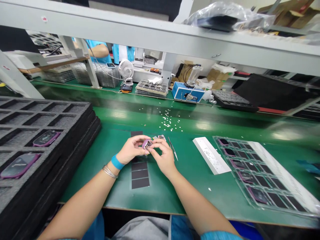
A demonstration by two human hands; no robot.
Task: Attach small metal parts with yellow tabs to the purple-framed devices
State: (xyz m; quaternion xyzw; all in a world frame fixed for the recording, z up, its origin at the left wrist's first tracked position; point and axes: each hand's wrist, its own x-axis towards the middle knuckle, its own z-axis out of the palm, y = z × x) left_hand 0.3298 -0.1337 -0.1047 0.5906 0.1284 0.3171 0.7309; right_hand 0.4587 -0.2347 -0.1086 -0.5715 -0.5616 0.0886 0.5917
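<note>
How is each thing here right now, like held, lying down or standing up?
Left hand, closed on the purple-rimmed device
Right hand, pinching it too
Purple-rimmed device, held up, inner parts exposed
Tweezers, lying on the table
White box, lying flat, littered on top
Clear tray, lying flat, loaded
Foam trays, stacked, top one partly filled
Fan, standing upright; spinning unclear

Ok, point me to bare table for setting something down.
Bare green table runs between the white box and the tweezers; another patch lies between the foam trays and the left hand. It's crowded where that and the right hand hold the watch case, with black cards close by. White scraps lie behind; a clear tray fills much of the right.
</note>
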